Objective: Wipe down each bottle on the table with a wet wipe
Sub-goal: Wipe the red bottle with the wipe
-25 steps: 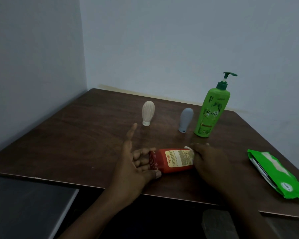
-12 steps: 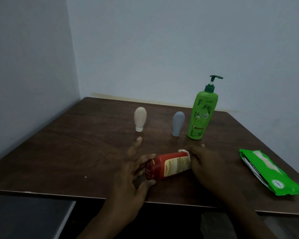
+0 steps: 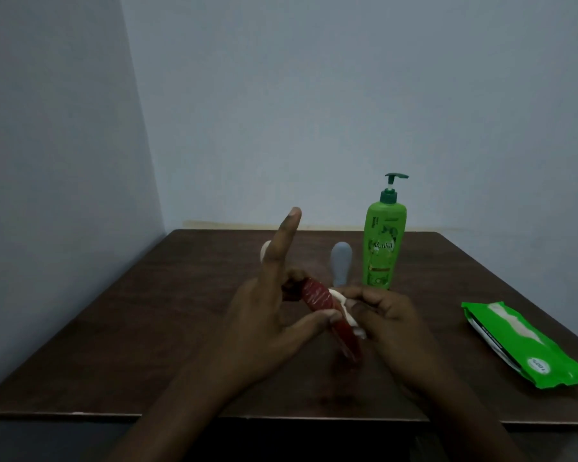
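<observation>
My left hand (image 3: 274, 315) grips a red bottle (image 3: 317, 300) above the middle of the dark wooden table (image 3: 147, 328), index finger pointing up. My right hand (image 3: 391, 321) presses a white wet wipe (image 3: 346, 311) against the bottle's right side. A tall green pump bottle (image 3: 384, 241) stands upright behind my right hand. A small grey bottle (image 3: 341, 263) stands just left of it. A small cream bottle (image 3: 266, 248) is mostly hidden behind my left index finger.
A green pack of wet wipes (image 3: 521, 348) lies at the table's right edge. Pale walls meet in a corner behind the table, close to its left and far sides.
The red bottle has been lifted off the table and turned from lying sideways to pointing toward me. My left index finger has risen. The view tilted up.
</observation>
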The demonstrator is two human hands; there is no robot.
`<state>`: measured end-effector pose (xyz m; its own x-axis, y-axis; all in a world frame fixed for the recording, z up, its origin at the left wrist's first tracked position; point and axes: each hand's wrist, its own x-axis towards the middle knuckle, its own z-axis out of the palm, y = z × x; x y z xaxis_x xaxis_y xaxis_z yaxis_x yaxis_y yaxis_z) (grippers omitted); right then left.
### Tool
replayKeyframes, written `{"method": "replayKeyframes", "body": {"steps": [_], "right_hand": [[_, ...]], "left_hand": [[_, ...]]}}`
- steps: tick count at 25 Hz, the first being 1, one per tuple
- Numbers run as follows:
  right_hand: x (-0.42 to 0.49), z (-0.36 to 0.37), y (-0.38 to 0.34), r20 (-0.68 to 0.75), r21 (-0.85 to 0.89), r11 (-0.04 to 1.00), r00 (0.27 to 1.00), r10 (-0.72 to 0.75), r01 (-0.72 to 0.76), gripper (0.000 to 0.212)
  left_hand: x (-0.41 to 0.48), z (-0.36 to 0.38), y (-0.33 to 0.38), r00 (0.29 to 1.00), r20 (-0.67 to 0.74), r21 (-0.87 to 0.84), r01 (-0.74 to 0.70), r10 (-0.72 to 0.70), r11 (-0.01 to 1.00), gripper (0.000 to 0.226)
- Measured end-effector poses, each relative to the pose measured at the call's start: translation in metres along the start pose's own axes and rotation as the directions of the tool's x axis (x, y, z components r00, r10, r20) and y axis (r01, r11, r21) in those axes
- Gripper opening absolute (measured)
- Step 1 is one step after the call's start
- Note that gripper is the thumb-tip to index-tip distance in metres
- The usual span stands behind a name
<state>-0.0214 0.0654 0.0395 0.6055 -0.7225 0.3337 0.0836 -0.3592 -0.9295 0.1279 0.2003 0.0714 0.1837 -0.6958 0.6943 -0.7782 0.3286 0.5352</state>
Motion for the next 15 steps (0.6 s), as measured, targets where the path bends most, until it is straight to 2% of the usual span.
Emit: {"method": "replayKeyframes", "body": {"steps": [3, 6, 8, 11, 15], "right_hand": [[0.000, -0.002, -0.006, -0.033, 0.311, 0.947, 0.994, 0.100, -0.085, 0.031], [0.008, -0.010, -0.008, -0.112, 0.432, 0.901, 0.988, 0.104, -0.046, 0.028], [0.011, -0.014, -0.007, -0.164, 0.392, 0.920, 0.984, 0.074, -0.004, 0.027], [0.010, -0.014, -0.002, -0.228, 0.244, 0.970, 0.973, 0.046, 0.011, 0.025], [0.012, -0.016, 0.003, -0.218, 0.202, 0.979, 0.974, 0.056, -0.011, 0.025]], "left_hand": [[0.022, 0.014, 0.004, 0.999, -0.008, 0.001, 0.035, -0.035, 0.999, 0.118], [0.038, 0.033, 0.001, 0.994, -0.063, -0.068, 0.087, -0.091, 0.994, 0.117], [0.048, 0.040, -0.002, 0.989, -0.094, -0.093, 0.106, -0.115, 0.990, 0.118], [0.057, 0.043, -0.003, 0.987, -0.069, -0.109, 0.135, -0.143, 0.985, 0.119], [0.062, 0.040, -0.006, 0.972, -0.048, -0.164, 0.221, -0.232, 0.961, 0.119]]}}
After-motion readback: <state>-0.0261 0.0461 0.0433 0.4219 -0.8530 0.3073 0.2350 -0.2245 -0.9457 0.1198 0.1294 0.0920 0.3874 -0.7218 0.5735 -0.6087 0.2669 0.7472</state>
